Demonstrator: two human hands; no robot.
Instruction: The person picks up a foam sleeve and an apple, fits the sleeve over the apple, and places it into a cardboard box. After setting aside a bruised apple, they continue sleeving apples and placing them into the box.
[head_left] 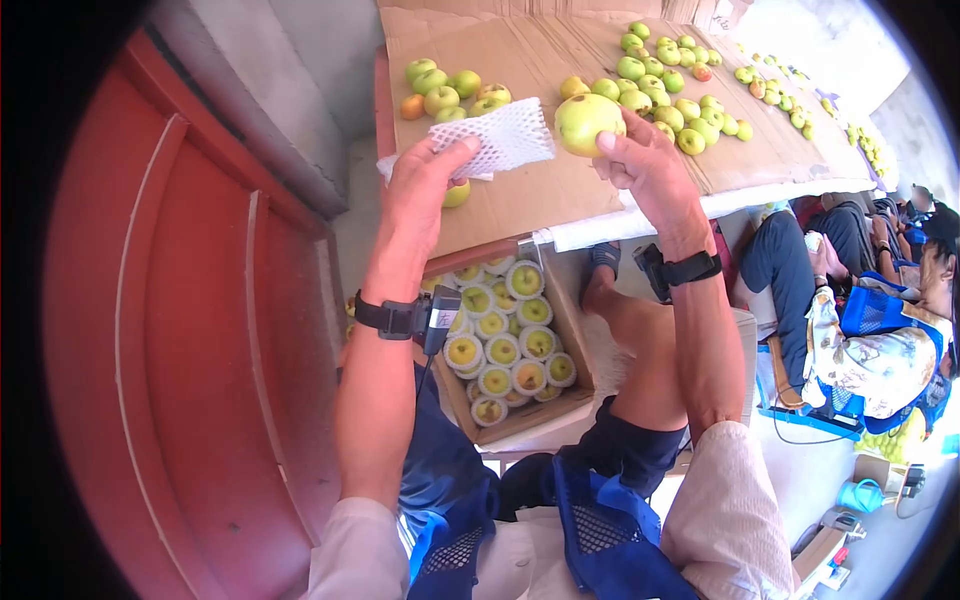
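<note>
Between the fingers of my left hand (432, 172) is a white foam net sleeve (508, 138), flattened and reaching toward the right. My right hand (648, 165) grips a yellow-green apple (586, 125) just beside the sleeve; the two are apart. Both hands are above the near edge of a cardboard-covered table (530, 205). Below them stands an open cardboard box (578, 340) with several apples in white foam nets (503, 349). One loose apple (456, 194) shows on the cardboard beneath my left wrist.
Loose apples lie in groups on the cardboard, one at the left (440, 98) and a larger one at the right (690, 112). A red door (180, 330) stands close on my left. Other people (870, 350) sit along the right side.
</note>
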